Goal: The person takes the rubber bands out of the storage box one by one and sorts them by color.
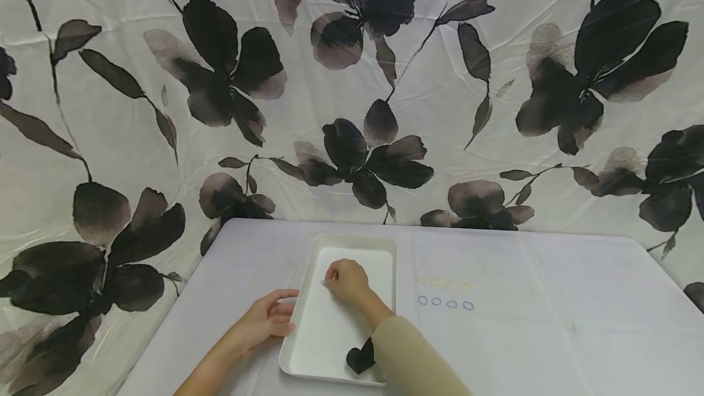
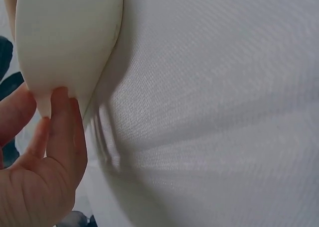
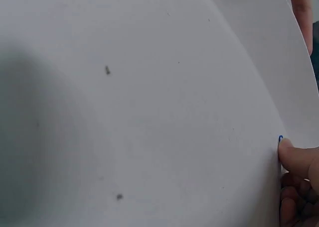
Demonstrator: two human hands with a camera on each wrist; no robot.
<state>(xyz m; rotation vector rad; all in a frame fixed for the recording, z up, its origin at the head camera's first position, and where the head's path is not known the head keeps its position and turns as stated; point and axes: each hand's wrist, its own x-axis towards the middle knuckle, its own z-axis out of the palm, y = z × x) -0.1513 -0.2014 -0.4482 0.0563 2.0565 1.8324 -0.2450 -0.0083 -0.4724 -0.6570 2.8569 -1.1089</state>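
My right hand [image 1: 348, 280] is over the far left part of a white tray [image 1: 341, 329], pinching a small thin blue ring [image 3: 280, 137] between thumb and fingertips. The ring looks like a tiny elastic band and is close to the tray floor. Against the tray's left outer wall rest the fingers of my left hand [image 1: 263, 321], fairly straight. The left wrist view shows these fingertips [image 2: 60, 93] touching the wall. A black piece with a rounded, heart-like outline [image 1: 359, 360] lies in the tray's near right corner, partly hidden by the right sleeve.
Right of the tray, a row of several blue rings [image 1: 452, 304] lies on the white tablecloth [image 1: 539, 335]. Behind it is a row of several pale yellow rings [image 1: 434, 282], faint against the cloth. A floral curtain [image 1: 352, 90] hangs behind the table.
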